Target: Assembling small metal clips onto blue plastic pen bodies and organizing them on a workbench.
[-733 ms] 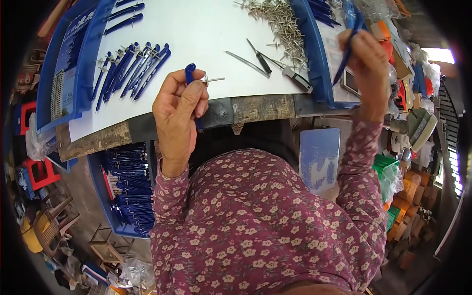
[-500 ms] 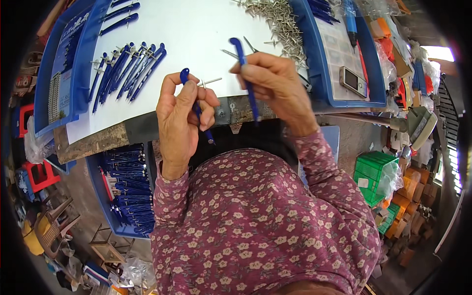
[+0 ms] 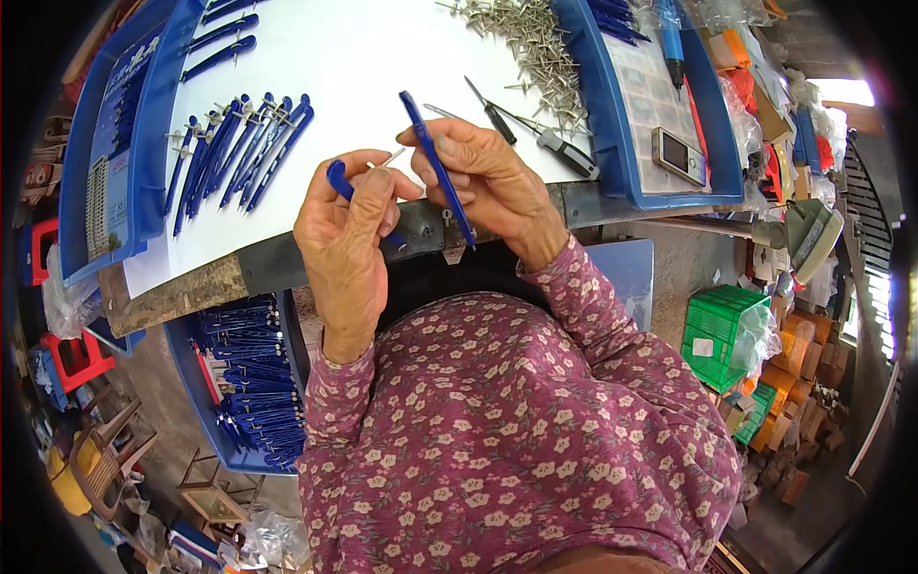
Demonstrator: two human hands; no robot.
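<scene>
At far left we saw a blue tray [image 3: 150, 182], and beside it a row of blue sticks [image 3: 234, 148] with metal pieces near their upper ends. Next came our left hand [image 3: 339, 239], its thumb and fingers clamped on a hooked blue stick [image 3: 338, 178], whose long axis slanted from upper left to lower right. A thin metal pin [image 3: 393, 157] stuck out rightward from that grip, aimed across the stick toward the other hand. Just right of its tip, our right hand [image 3: 502, 182] pinched a second blue stick [image 3: 437, 167], nearly parallel to the first; we could not tell whether pin and stick touched. Farther right lay a heap of metal pins [image 3: 540, 57], a grey-handled tool [image 3: 569, 153] and another tray [image 3: 660, 202] holding a phone [image 3: 681, 157].

Compared with half a second earlier, our right hand had come closer to the left, the gap beyond the pin had narrowed, and the second stick had tipped from nearly upright, its top leaning left.
</scene>
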